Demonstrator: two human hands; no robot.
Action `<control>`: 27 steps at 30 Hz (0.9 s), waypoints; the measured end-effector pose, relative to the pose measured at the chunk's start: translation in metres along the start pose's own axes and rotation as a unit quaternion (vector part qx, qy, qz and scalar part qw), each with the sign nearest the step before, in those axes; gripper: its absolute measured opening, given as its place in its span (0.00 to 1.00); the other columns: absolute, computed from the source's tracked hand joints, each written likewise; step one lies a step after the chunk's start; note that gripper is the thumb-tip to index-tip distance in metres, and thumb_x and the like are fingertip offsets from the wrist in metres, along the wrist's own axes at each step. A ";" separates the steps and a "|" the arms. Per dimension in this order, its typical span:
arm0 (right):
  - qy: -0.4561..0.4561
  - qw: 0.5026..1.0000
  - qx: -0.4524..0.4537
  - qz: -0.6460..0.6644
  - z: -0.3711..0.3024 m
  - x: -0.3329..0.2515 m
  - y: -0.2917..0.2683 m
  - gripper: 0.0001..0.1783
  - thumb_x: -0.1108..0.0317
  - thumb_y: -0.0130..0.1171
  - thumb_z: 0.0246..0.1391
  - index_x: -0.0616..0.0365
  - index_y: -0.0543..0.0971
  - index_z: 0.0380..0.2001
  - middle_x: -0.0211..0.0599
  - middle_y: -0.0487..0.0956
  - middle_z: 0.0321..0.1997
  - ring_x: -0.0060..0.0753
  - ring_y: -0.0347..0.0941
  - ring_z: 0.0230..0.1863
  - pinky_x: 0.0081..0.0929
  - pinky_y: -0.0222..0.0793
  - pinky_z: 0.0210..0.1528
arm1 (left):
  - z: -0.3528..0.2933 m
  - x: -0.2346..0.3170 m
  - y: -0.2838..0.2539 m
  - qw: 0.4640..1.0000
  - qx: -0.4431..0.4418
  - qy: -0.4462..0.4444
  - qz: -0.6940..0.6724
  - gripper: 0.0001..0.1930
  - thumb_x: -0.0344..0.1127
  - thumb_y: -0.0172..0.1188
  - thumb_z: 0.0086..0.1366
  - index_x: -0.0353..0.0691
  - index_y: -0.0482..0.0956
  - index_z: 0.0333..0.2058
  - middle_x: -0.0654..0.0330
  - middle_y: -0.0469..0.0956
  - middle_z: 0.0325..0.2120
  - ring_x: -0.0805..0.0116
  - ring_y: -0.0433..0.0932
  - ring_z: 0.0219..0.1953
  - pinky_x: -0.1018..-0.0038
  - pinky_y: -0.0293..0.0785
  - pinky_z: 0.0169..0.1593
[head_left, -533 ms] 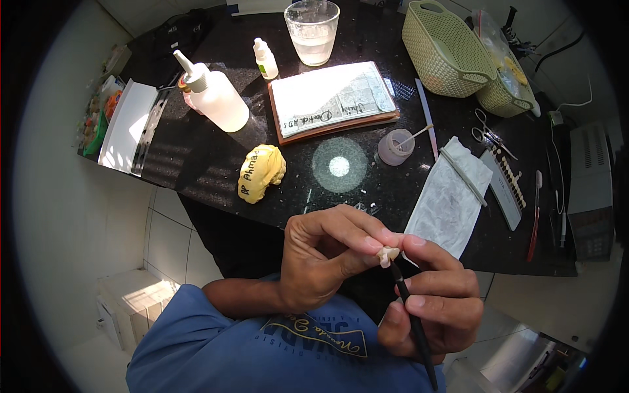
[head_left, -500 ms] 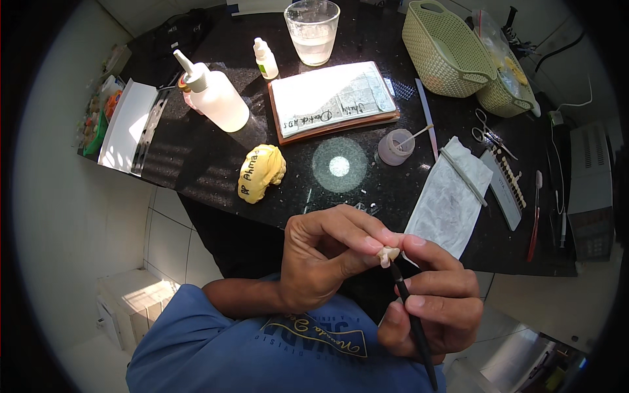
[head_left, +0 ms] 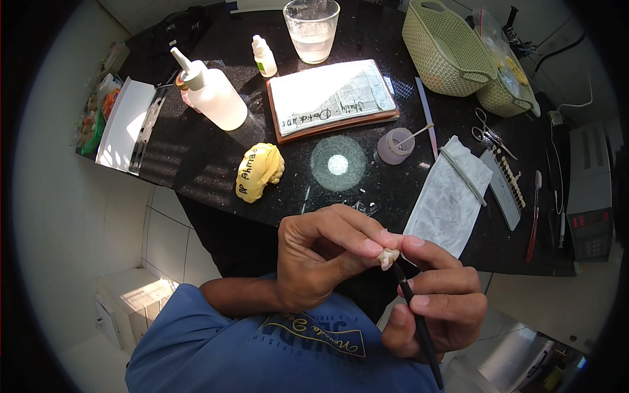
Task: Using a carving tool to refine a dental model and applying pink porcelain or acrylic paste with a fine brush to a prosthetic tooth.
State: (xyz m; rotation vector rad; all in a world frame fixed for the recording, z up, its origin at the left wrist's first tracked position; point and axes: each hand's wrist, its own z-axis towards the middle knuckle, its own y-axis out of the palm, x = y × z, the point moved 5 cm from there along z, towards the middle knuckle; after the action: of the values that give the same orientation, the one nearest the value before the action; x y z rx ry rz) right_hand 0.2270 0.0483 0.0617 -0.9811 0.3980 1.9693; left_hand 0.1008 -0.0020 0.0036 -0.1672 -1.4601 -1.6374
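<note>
Between thumb and fingertips, my left hand (head_left: 321, 252) pinches a small cream-coloured dental crown (head_left: 388, 258). My right hand (head_left: 445, 298) is closed round a slim black-handled brush (head_left: 422, 327), held like a pen and slanting up to the crown. The brush's tip is too small to make out against the crown. The right index finger rests by the crown, close to the left fingertips. Both hands are in front of my body, over the table's near edge. A yellow dental cast (head_left: 261, 171) with handwriting lies on the table to the left.
On the black table (head_left: 216, 187) stand a white squeeze bottle (head_left: 219, 98), a dropper bottle (head_left: 263, 56), a glass of water (head_left: 312, 36) and a small jar (head_left: 396, 145). A notebook (head_left: 334, 98) lies centrally. Rightward are tissue (head_left: 449, 203), a tooth shade guide (head_left: 503, 190) and baskets (head_left: 452, 52).
The crown has turned a little in my left fingertips. My right hand and the brush have shifted slightly right and down; the grips are the same.
</note>
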 end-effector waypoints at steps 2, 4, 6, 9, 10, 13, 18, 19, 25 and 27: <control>0.012 1.000 -0.006 0.018 0.000 0.000 -0.001 0.17 0.79 0.67 0.40 0.60 0.71 0.33 0.42 0.74 0.29 0.56 0.77 0.44 0.39 0.78 0.44 | 0.000 0.002 -0.001 1.000 -0.007 0.003 0.011 0.05 0.18 0.59 0.57 0.32 0.78 0.33 0.47 0.77 0.38 0.64 0.79 0.41 0.73 0.78 0.47; 0.013 0.999 -0.008 0.029 0.000 0.001 -0.002 0.17 0.79 0.66 0.40 0.60 0.71 0.33 0.43 0.74 0.29 0.57 0.77 0.44 0.40 0.78 0.45 | 0.002 0.004 0.000 1.000 -0.014 0.006 0.021 0.05 0.18 0.59 0.57 0.32 0.78 0.33 0.47 0.77 0.38 0.64 0.80 0.41 0.72 0.79 0.47; 0.014 0.999 -0.010 0.039 -0.001 0.001 -0.004 0.17 0.79 0.66 0.40 0.61 0.71 0.33 0.44 0.74 0.29 0.58 0.77 0.44 0.41 0.78 0.45 | 0.003 0.006 0.002 0.997 -0.019 0.003 0.073 0.03 0.23 0.60 0.59 0.35 0.75 0.30 0.50 0.76 0.34 0.63 0.81 0.37 0.73 0.81 0.43; 0.016 0.998 -0.019 0.053 -0.001 0.004 -0.005 0.16 0.80 0.65 0.40 0.62 0.70 0.33 0.46 0.74 0.29 0.61 0.76 0.43 0.44 0.78 0.45 | 0.006 0.009 0.001 0.995 -0.029 -0.004 0.097 0.04 0.22 0.61 0.58 0.35 0.75 0.30 0.50 0.77 0.34 0.61 0.81 0.38 0.72 0.81 0.42; 0.012 0.998 -0.044 0.042 -0.002 0.003 -0.005 0.15 0.77 0.61 0.45 0.60 0.68 0.35 0.43 0.72 0.30 0.56 0.75 0.45 0.43 0.74 0.50 | 0.006 0.011 -0.001 0.995 -0.027 -0.004 0.094 0.04 0.22 0.61 0.58 0.35 0.75 0.30 0.50 0.77 0.34 0.61 0.81 0.38 0.72 0.81 0.42; 0.008 0.998 -0.034 0.049 -0.004 0.003 -0.003 0.15 0.78 0.60 0.45 0.61 0.67 0.36 0.45 0.71 0.30 0.57 0.75 0.44 0.45 0.74 0.50 | 0.008 0.017 -0.002 0.986 -0.063 0.020 0.153 0.04 0.20 0.61 0.57 0.35 0.76 0.29 0.49 0.77 0.33 0.59 0.81 0.39 0.71 0.82 0.43; 0.019 0.996 -0.018 0.081 -0.004 0.011 -0.006 0.15 0.81 0.62 0.43 0.64 0.69 0.34 0.49 0.73 0.30 0.63 0.76 0.42 0.51 0.76 0.46 | 0.009 0.022 -0.001 0.979 -0.084 0.023 0.185 0.05 0.18 0.60 0.56 0.35 0.77 0.30 0.48 0.78 0.34 0.57 0.81 0.39 0.70 0.82 0.43; 0.015 0.994 -0.009 0.108 -0.006 0.014 -0.006 0.15 0.82 0.62 0.43 0.64 0.68 0.35 0.49 0.73 0.30 0.64 0.75 0.42 0.52 0.75 0.47 | 0.008 0.023 0.000 0.979 -0.082 0.025 0.184 0.05 0.18 0.60 0.56 0.35 0.77 0.30 0.48 0.78 0.34 0.57 0.81 0.39 0.70 0.82 0.43; 0.024 0.991 0.006 0.128 -0.005 0.012 -0.005 0.15 0.83 0.60 0.42 0.65 0.69 0.35 0.49 0.73 0.30 0.66 0.74 0.44 0.53 0.74 0.48 | 0.009 0.025 -0.002 0.977 -0.076 0.021 0.199 0.08 0.15 0.62 0.52 0.33 0.81 0.31 0.48 0.79 0.35 0.62 0.81 0.40 0.72 0.80 0.46; 0.022 0.992 0.001 0.126 -0.005 0.010 -0.005 0.15 0.83 0.60 0.42 0.65 0.69 0.34 0.48 0.73 0.30 0.67 0.74 0.44 0.53 0.74 0.48 | 0.011 0.027 0.000 0.967 -0.084 0.037 0.237 0.06 0.17 0.63 0.53 0.34 0.79 0.28 0.48 0.79 0.33 0.60 0.82 0.37 0.69 0.82 0.44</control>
State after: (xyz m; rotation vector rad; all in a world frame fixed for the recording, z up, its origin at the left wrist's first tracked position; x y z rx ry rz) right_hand 0.2307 0.0542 0.0517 -1.0154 0.5724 2.1733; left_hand 0.0802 -0.0070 0.0242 -0.5057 -1.1151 -1.3520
